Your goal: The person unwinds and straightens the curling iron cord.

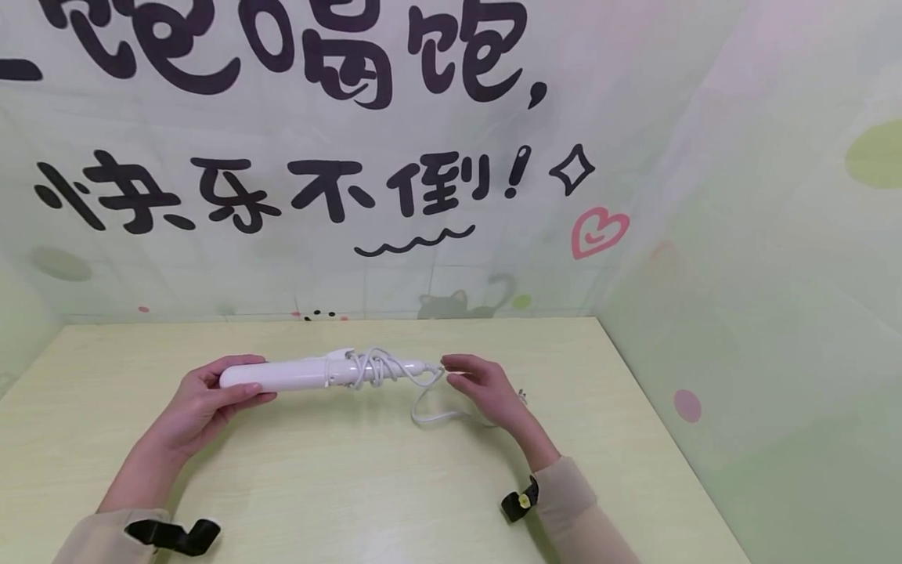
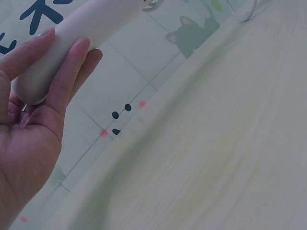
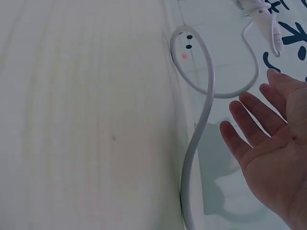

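A long white hair styling iron (image 1: 282,375), apparently a curling iron, is held level above the table. My left hand (image 1: 207,399) grips its wide rounded end, thumb on the near side and fingers behind; the left wrist view shows this end of the styling iron (image 2: 91,28) too. Several turns of white cord (image 1: 377,366) wrap its narrower right part. Just off the narrow tip is my right hand (image 1: 486,385). In the right wrist view the right hand (image 3: 278,143) has its fingers extended, apart from the tip and from the looping cord (image 3: 206,105).
The cord hangs from the tip and runs behind the right hand, where a metal-pronged plug (image 1: 522,397) partly shows. Below is a pale wood-grain table (image 1: 366,486). A printed backdrop (image 1: 317,274) stands along its far edge, and a side panel (image 1: 775,352) on the right.
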### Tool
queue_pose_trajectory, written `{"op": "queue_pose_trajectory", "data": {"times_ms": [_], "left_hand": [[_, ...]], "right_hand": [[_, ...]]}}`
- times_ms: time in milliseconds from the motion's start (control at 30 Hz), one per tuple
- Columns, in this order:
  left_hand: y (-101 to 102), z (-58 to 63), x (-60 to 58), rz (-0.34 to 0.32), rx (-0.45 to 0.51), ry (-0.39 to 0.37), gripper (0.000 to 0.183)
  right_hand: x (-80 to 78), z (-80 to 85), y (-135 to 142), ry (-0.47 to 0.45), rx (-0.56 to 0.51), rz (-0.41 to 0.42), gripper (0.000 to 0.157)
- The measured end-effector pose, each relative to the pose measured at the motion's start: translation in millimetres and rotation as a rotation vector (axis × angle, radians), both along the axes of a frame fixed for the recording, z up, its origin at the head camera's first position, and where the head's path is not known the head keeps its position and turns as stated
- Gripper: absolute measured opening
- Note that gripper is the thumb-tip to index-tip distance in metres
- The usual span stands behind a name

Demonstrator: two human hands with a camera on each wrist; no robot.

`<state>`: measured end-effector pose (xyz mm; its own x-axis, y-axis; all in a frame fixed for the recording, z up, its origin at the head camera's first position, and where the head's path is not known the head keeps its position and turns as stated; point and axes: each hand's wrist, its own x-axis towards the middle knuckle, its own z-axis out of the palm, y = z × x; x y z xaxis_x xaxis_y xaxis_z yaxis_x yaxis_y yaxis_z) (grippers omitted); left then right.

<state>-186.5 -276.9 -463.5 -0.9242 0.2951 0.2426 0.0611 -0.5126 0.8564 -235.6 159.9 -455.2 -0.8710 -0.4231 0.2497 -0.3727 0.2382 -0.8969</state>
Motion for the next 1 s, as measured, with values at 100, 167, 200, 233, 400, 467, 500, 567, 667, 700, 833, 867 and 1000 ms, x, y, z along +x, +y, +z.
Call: {"op": "queue_pose_trajectory", "data": {"times_ms": [100, 167, 200, 233, 400, 467, 500, 567, 667, 700, 833, 867, 1000], "left_hand": [[1, -0.1, -0.1, -0.001, -0.007, 0.000, 0.041], [1, 0.0, -0.2, 0.004, -0.008, 0.000, 0.041], [2, 0.0, -0.3, 0.008, -0.010, 0.000, 0.041], [1, 0.0, -0.3, 0.010, -0.010, -0.001, 0.041], [0, -0.2, -0.3, 0.014, -0.008, -0.002, 0.042], [0, -0.2, -0.3, 0.011, -0.004, -0.002, 0.042], [0, -0.3, -0.3, 0.009, -0.002, -0.003, 0.042], [-1, -0.4, -0.2, 0.009, -0.001, -0.004, 0.042], [-2, -0.7, -0.2, 0.010, -0.003, -0.006, 0.042], [-2, -0.9, -0.2, 0.011, -0.005, -0.006, 0.042], [-3, -1.5, 0.0, 0.012, -0.011, -0.007, 0.042], [-3, -1.7, 0.1, 0.010, -0.010, -0.008, 0.042], [-3, -2.8, 0.3, 0.008, 0.010, -0.007, 0.043]], "right_hand": [[-0.2, -2.9, -6, 0.019, 0.012, -0.002, 0.031], [0.3, -3.7, -9, 0.017, 0.015, -0.012, 0.029], [0.6, -3.8, -10, 0.008, 0.016, -0.017, 0.029], [1.0, -3.6, -10, -0.004, 0.017, -0.023, 0.028], [2.0, -4.2, -11, -0.058, 0.045, -0.045, 0.025], [3.3, -2.4, -11, -0.067, 0.058, -0.049, 0.023], [5.8, 1.6, -11, -0.065, 0.064, -0.048, 0.021], [10.6, 9.8, -11, -0.072, 0.058, -0.036, 0.020], [18.3, 23.1, -11, -0.065, 0.040, -0.024, 0.018], [20.6, 26.7, -10, -0.059, 0.037, -0.022, 0.018], [23.2, 31.6, -5, -0.042, 0.043, -0.033, 0.017], [23.2, 32.4, -4, -0.044, 0.048, -0.038, 0.017], [21.6, 34.0, 3, -0.045, 0.052, -0.064, 0.018]]}}
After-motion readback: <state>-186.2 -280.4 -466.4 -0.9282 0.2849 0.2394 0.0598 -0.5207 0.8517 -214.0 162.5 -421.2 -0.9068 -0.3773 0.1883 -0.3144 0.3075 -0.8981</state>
